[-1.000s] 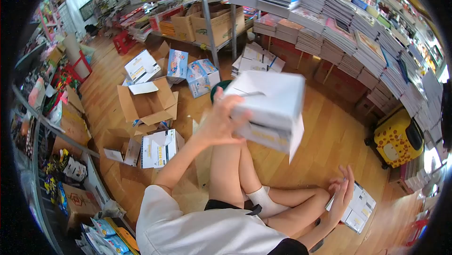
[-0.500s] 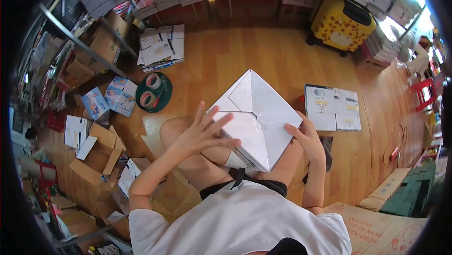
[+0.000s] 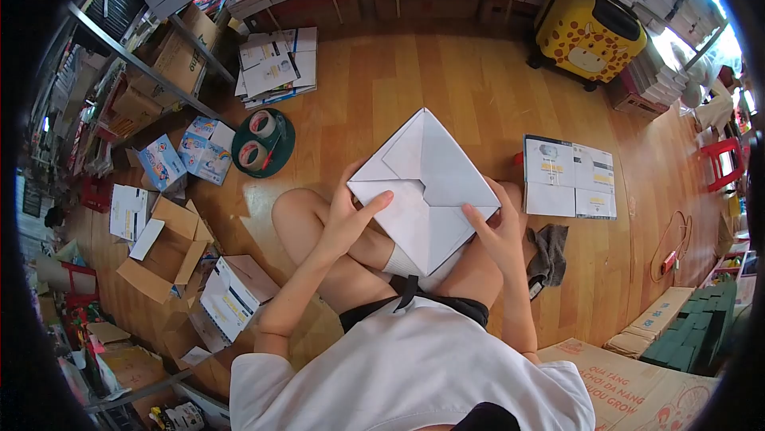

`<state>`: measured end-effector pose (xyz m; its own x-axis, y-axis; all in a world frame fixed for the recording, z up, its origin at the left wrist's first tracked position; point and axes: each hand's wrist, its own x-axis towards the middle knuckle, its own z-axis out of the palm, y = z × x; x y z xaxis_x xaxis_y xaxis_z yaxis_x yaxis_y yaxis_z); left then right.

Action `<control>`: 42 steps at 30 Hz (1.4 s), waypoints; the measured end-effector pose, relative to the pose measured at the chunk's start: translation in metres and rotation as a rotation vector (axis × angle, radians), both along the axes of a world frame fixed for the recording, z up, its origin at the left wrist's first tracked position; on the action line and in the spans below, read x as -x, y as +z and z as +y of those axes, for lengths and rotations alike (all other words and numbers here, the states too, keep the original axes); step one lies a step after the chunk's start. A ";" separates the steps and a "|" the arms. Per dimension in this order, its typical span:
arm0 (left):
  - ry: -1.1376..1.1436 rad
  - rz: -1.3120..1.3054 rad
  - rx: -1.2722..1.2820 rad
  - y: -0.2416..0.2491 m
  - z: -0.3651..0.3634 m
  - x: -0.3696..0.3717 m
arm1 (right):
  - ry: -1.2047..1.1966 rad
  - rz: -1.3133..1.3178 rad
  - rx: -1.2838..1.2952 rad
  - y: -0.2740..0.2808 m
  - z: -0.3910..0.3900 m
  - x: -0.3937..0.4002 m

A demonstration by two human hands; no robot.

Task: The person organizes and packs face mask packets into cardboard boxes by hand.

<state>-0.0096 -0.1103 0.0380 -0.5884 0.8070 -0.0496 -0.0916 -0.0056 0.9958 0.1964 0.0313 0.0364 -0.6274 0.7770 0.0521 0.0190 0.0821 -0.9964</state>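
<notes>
A white cardboard box (image 3: 446, 228) is held over my crossed legs, one corner towards me. Its folded flaps meet near the middle at a small notch. My left hand (image 3: 351, 220) grips the left corner, thumb lying on the top face and fingers behind the edge. At the right corner, my right hand (image 3: 498, 228) holds on in the same way, its thumb on top. The box's underside and most of my fingertips are hidden.
A green tray (image 3: 280, 162) with two tape rolls (image 3: 253, 155) lies at the left. Open cartons (image 3: 166, 249) are nearer me. Flattened white cardboard (image 3: 567, 178) and a grey cloth (image 3: 548, 254) lie right. A yellow giraffe suitcase (image 3: 586, 37) stands behind.
My left hand, spread beside the box before, has closed on its left corner. The box has shifted slightly away from me and left, and my right hand has moved slightly left with it.
</notes>
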 end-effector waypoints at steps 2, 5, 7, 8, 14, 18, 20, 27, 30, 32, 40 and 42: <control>-0.036 -0.014 -0.010 0.003 -0.001 -0.005 | -0.009 0.018 -0.079 -0.010 -0.004 0.002; -0.130 0.070 -0.035 -0.008 -0.004 -0.021 | 0.019 -0.071 -0.119 -0.015 -0.024 0.010; -0.204 0.130 -0.027 -0.024 -0.004 -0.036 | 0.066 -0.128 -0.128 -0.013 -0.043 0.018; -0.239 0.148 -0.012 -0.030 -0.003 -0.041 | 0.097 -0.132 -0.140 -0.011 -0.051 0.023; -0.411 -0.137 -0.228 -0.018 -0.008 -0.039 | 0.411 -0.165 -0.204 0.009 -0.050 0.018; -0.231 -0.423 -0.331 -0.026 -0.007 -0.046 | 0.508 -0.110 -0.245 0.007 -0.048 0.022; -0.083 -0.209 -0.166 -0.025 -0.007 -0.049 | 0.544 -0.103 -0.265 0.008 -0.046 0.026; -0.005 -0.222 -0.105 -0.013 -0.014 -0.035 | 0.349 0.027 -0.307 -0.002 -0.014 0.021; -0.078 -0.111 -0.131 -0.006 -0.015 -0.043 | 0.311 -0.014 -0.242 -0.001 -0.007 0.014; -0.158 0.011 -0.182 -0.002 -0.011 -0.049 | 0.339 -0.052 -0.259 0.002 -0.010 0.013; -0.202 0.067 -0.139 0.012 -0.008 -0.051 | -0.032 -0.165 -0.388 -0.024 -0.002 0.012; -0.223 0.198 -0.134 0.017 -0.012 -0.051 | -0.176 -0.164 -0.281 -0.024 0.003 0.011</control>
<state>0.0410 -0.1221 0.0553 -0.3843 0.9086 0.1635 0.0905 -0.1392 0.9861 0.1856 0.0346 0.0126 -0.5033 0.8432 0.1888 0.2150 0.3338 -0.9178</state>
